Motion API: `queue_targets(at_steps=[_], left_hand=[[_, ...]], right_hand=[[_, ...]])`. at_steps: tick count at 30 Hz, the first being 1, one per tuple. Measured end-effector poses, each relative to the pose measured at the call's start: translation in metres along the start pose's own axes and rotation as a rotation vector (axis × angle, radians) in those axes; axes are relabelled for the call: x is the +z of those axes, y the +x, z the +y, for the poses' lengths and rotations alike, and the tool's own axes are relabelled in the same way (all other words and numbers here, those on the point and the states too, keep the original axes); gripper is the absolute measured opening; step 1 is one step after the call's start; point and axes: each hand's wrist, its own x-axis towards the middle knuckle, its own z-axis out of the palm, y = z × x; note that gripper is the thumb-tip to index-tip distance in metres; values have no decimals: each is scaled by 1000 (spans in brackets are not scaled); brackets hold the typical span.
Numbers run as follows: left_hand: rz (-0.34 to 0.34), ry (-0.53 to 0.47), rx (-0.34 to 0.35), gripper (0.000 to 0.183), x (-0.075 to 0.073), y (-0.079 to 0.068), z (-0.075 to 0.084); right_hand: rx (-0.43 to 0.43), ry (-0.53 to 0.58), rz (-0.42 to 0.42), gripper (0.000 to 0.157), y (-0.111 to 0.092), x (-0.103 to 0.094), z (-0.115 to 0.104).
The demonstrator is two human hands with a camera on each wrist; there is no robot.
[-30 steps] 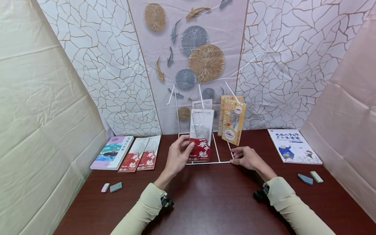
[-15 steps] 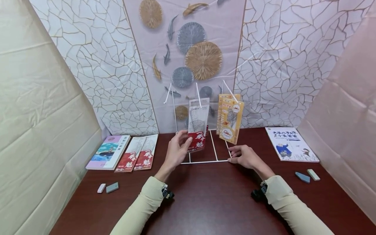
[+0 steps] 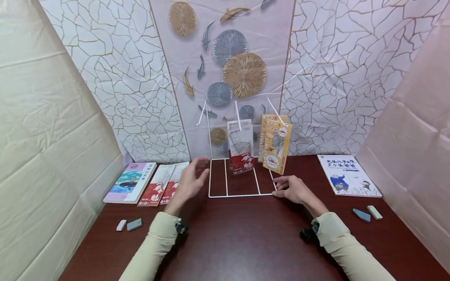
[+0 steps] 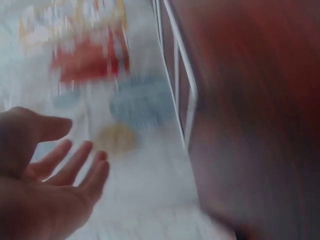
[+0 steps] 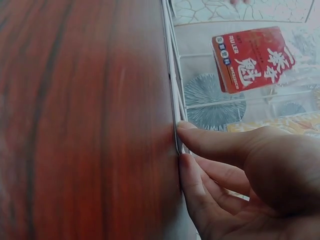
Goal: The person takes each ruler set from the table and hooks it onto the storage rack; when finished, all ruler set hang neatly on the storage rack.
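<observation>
Left hook (image 3: pixel 202 113) free; table (image 3: pixel 239 242) before rack (image 3: pixel 242 195) open; red-white packets (image 3: pixel 241 148) obstruct centre, yellow packets (image 3: pixel 277 146) right side.

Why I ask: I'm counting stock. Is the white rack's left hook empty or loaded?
Empty: the head view's left hook carries nothing.

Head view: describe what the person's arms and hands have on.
The left sleeve and right sleeve are long and pale cream-yellow. The left wrist device and right wrist device are small and mostly black. No gloves show.
</observation>
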Motion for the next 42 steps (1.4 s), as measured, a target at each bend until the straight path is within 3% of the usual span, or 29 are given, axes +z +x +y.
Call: queue_targets(at_steps=[5, 10, 14, 22, 27, 34, 42], left_hand=[[-42, 283, -98, 32, -46, -14, -39], [-202, 421, -175, 35, -66, -23, -59], [-315, 458, -163, 36, -66, -27, -62], [-348, 494, -122, 37, -58, -30, -57], [-390, 490, -165, 34, -57, -29, -51], [-435, 517, -273, 66, -57, -27, -48], [-450, 518, -369, 70, -54, -28, -42]], right_hand=[[8, 1, 1, 51, 0, 1, 0], [-11, 4, 4, 51, 0, 1, 1], [-16, 8, 6, 51, 1, 1, 1], [-14, -5, 2, 52, 1, 1, 1], [-23, -2, 2, 52, 0, 1, 3], [-9, -2, -3, 53, 1, 1, 2], [6, -13, -9, 53, 0, 1, 2]])
